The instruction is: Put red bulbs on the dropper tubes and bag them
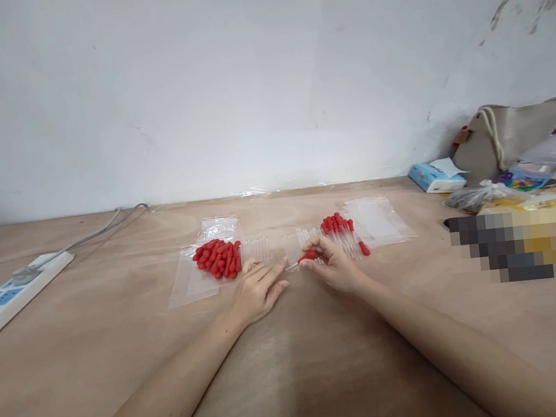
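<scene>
My right hand [331,263] pinches a glass dropper [307,256] by its red rubber bulb, with the thin glass end pointing left. My left hand [261,287] lies low over the table, fingers stretched out and thumb apart, its fingertips close to the dropper's glass end; whether they touch it I cannot tell. Left of that hand is a pile of loose red rubber bulbs [217,259]. Bare glass tubes [256,250] lie in a row just behind my left hand, with more glass tubes [295,243] between the hands. Beyond my right hand lie several droppers with red bulbs [341,228].
Clear plastic bags [192,289] lie under and around the bulbs, and others [380,221] lie at right. A power strip [25,288] with a grey cable stands far left. At right are a tissue pack [436,177], a beige bag [511,133] and a plastic bottle [555,150].
</scene>
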Demonstrator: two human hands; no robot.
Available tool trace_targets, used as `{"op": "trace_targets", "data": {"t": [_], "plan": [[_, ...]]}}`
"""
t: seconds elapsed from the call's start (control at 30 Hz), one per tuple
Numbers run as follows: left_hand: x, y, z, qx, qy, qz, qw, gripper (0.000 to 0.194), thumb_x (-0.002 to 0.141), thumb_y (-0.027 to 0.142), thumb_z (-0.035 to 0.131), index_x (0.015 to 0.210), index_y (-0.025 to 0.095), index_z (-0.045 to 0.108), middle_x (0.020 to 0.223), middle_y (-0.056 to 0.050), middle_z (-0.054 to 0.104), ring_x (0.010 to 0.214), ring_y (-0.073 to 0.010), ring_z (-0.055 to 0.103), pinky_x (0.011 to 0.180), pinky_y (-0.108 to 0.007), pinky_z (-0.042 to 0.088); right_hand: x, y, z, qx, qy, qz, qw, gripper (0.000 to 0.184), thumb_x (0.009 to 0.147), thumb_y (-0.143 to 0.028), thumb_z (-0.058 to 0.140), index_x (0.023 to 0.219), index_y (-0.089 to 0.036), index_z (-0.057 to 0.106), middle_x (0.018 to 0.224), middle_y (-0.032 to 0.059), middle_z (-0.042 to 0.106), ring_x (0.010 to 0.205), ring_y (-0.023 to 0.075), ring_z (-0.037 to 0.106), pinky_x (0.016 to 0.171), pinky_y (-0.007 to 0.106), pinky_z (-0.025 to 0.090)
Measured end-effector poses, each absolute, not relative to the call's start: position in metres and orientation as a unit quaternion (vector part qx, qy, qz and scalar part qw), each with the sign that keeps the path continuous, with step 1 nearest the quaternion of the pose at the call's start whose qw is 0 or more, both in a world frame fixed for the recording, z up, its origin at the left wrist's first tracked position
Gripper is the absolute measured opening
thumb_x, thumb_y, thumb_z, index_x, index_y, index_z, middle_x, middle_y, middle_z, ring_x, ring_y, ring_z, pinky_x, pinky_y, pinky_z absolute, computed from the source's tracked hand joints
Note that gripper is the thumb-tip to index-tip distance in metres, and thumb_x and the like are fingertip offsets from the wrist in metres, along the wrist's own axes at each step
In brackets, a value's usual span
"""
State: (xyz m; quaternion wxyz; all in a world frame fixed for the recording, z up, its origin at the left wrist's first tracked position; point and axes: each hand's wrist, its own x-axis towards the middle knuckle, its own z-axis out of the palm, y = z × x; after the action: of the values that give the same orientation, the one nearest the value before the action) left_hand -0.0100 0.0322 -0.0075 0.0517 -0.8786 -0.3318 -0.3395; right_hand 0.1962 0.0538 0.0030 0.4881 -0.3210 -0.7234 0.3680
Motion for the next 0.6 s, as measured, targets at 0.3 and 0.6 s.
{"op": "trace_targets", "data": {"t": [0.3, 0.6], "plan": [[-0.014, 0.033, -0.006, -0.853, -0.407, -0.327, 0.005, 0.023, 0.085, 0.026, 0.047, 0.106, 0.020, 0.054, 0.097, -0.004, 0.064, 0.090, -0.0167, 0.056, 0.087, -0.036, 0.033, 0.280, 0.116, 0.032, -0.551, -0.561, 0.296, 0.542, 0.042, 0.067, -0.041, 0.061, 0.100, -0.016, 0.052, 0.056, -0.0040, 0.053, 0.058, 0.0114, 0.053, 0.056, 0.024, 0.041], [-0.011, 0.033, -0.004, -0.864, -0.413, -0.289, 0.009, 0.019, 0.086, 0.026, 0.043, 0.095, 0.021, 0.060, 0.091, -0.003, 0.064, 0.083, -0.0154, 0.056, 0.084, -0.036, 0.032, 0.304, 0.147, 0.004, -0.651, -0.676, 0.115, 0.325, 0.026, 0.072, -0.039, 0.053, 0.085, -0.018, 0.061, 0.053, -0.0027, 0.052, 0.053, 0.0122, 0.050, 0.054, 0.024, 0.035]]}}
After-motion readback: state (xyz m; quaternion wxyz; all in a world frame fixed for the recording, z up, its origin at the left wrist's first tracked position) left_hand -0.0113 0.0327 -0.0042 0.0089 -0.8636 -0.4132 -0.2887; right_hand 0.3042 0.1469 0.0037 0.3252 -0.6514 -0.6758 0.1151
